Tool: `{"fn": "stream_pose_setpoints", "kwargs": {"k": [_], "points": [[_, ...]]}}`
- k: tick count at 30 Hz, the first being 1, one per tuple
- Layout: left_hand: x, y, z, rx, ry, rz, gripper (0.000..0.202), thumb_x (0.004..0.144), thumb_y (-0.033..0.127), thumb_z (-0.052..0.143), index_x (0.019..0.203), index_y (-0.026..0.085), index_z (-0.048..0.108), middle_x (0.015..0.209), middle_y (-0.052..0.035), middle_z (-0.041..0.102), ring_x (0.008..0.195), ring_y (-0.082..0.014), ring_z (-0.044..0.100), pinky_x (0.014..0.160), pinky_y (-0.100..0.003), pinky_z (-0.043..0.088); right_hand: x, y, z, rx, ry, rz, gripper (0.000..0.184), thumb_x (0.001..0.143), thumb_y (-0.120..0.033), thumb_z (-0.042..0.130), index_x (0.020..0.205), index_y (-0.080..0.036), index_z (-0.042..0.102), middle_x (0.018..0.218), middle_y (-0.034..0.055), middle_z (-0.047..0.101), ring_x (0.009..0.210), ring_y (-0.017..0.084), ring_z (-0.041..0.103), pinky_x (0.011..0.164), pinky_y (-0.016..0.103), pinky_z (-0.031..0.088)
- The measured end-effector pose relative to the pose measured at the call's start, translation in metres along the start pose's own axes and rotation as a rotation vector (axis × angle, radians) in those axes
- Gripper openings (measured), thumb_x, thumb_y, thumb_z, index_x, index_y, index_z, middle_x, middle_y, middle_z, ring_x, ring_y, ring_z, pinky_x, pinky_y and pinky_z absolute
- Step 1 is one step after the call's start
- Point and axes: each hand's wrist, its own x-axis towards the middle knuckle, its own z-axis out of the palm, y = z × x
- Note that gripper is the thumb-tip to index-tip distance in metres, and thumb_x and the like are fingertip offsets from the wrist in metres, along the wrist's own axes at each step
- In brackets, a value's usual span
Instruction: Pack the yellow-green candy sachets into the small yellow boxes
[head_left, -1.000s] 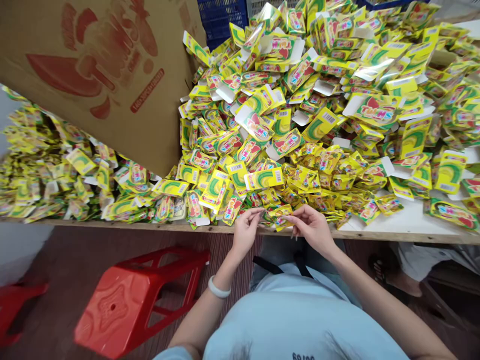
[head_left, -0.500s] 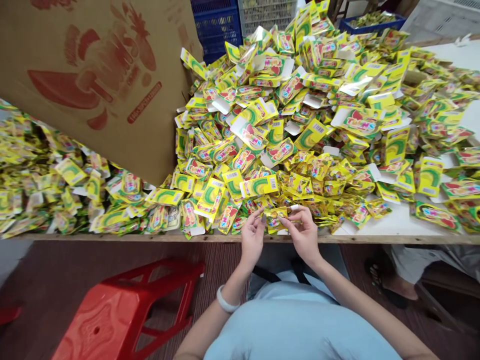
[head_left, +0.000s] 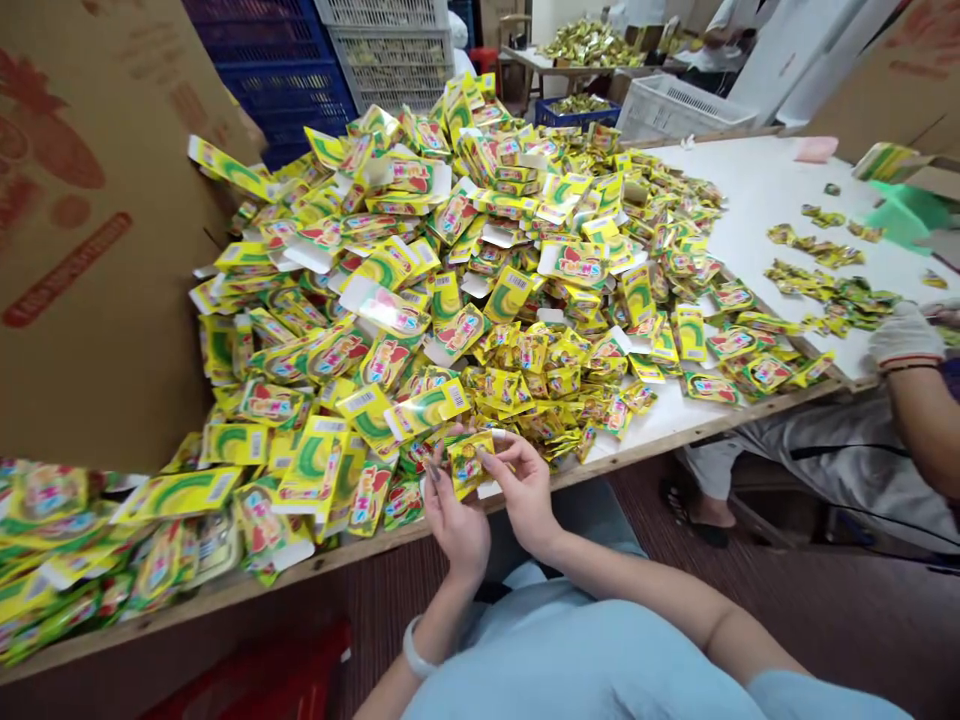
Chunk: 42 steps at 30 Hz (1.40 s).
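Note:
My left hand [head_left: 454, 515] and my right hand [head_left: 523, 488] meet at the near edge of the table [head_left: 750, 190]. Both pinch one small yellow packet [head_left: 468, 459] between their fingertips. A white bangle [head_left: 414, 655] circles my left wrist. Just beyond my fingers rises a big heap of yellow and green flat cartons [head_left: 420, 260], mixed with several small yellow packets [head_left: 547, 365].
A large brown cardboard box [head_left: 82, 250] leans at the left. Blue crates [head_left: 270, 60] and a white crate [head_left: 382, 40] stand behind the heap. At the right a seated person's gloved hand [head_left: 904, 335] rests by a few loose packets [head_left: 832, 295]. A red stool [head_left: 262, 680] is under the table.
The camera has swung up and to the right, so the co-worker and the far table come into sight. My hands stay together on the packet, the left one now lower under it.

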Motion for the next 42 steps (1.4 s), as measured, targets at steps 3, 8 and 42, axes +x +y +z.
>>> {"fn": "stream_pose_setpoints", "kwargs": {"k": [3,8,42], "points": [[-0.009,-0.006,0.001,0.036,-0.012,0.021,0.051,0.094,0.058,0.051,0.126,0.021,0.065,0.119,-0.0118,0.072,0.109,-0.0227,0.069,0.093,-0.032,0.056,-0.005,0.004,0.005,0.04,0.019,0.012,0.036,0.074,-0.044,0.079,0.071,-0.022,0.05,0.1,0.0037,0.071,0.095,0.019,0.069,0.087,0.034,0.056],[-0.009,-0.004,-0.004,0.187,-0.108,0.086,0.04,0.094,0.049,0.056,0.121,0.023,0.069,0.125,-0.0097,0.07,0.124,-0.0242,0.061,0.106,-0.037,0.048,-0.003,-0.001,0.002,0.068,-0.174,0.135,0.048,0.07,-0.044,0.082,0.102,-0.027,0.052,0.083,-0.0033,0.073,0.082,0.018,0.072,0.09,0.039,0.057],[0.029,-0.01,0.252,0.458,-1.296,0.042,0.043,0.082,0.034,0.064,0.114,0.02,0.04,0.098,-0.0045,0.062,0.086,-0.0188,0.063,0.076,-0.031,0.051,0.081,-0.14,-0.242,-0.159,0.184,-0.307,0.025,0.082,-0.04,0.076,0.095,-0.021,0.065,0.062,-0.0051,0.057,0.04,0.007,0.045,0.034,0.018,0.032]]}}
